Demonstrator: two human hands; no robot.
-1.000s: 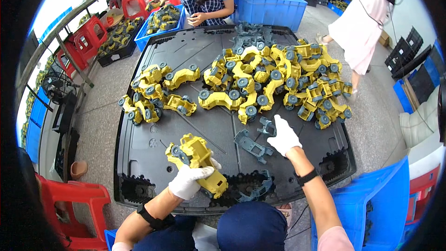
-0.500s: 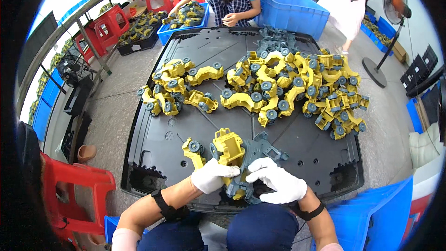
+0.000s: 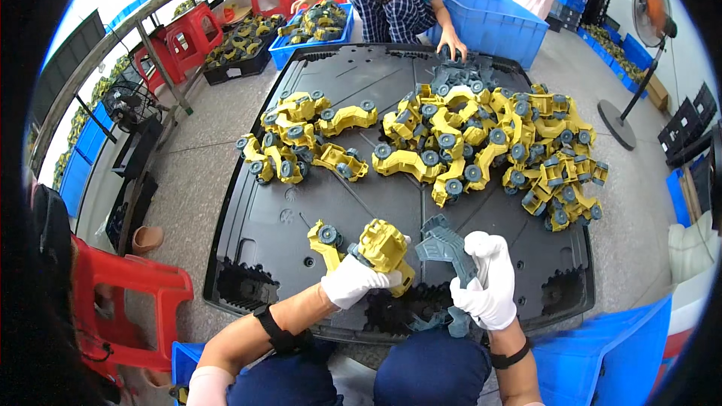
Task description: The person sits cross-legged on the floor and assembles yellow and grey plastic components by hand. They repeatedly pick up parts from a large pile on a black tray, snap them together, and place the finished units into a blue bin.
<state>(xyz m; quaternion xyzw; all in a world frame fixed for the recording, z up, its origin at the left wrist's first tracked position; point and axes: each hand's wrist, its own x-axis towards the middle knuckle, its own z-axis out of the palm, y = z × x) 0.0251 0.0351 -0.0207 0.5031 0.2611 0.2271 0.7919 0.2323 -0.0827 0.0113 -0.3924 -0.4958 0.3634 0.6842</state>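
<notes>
My left hand (image 3: 356, 283), in a white glove, is closed around a yellow toy truck body (image 3: 383, 246) above the near part of the black table. Beside it lies another yellow toy truck piece with a dark wheel (image 3: 326, 245). My right hand (image 3: 489, 286), also gloved, grips a grey plastic toy part (image 3: 445, 246), held up apart from the truck body. More grey plastic (image 3: 456, 322) shows just below the right hand; whether it belongs to the same part I cannot tell.
On the black table (image 3: 331, 203) lie a small group of yellow truck pieces (image 3: 297, 135) and a larger heap (image 3: 481, 131). Grey parts (image 3: 470, 75) sit at the far edge, under a co-worker's hand (image 3: 452, 43). A blue bin (image 3: 617, 346) stands right, a red stool (image 3: 135, 278) left.
My hands have moved apart: the right one went right with the grey part, away from the truck body in my left. The co-worker's hand has reached onto the far grey parts.
</notes>
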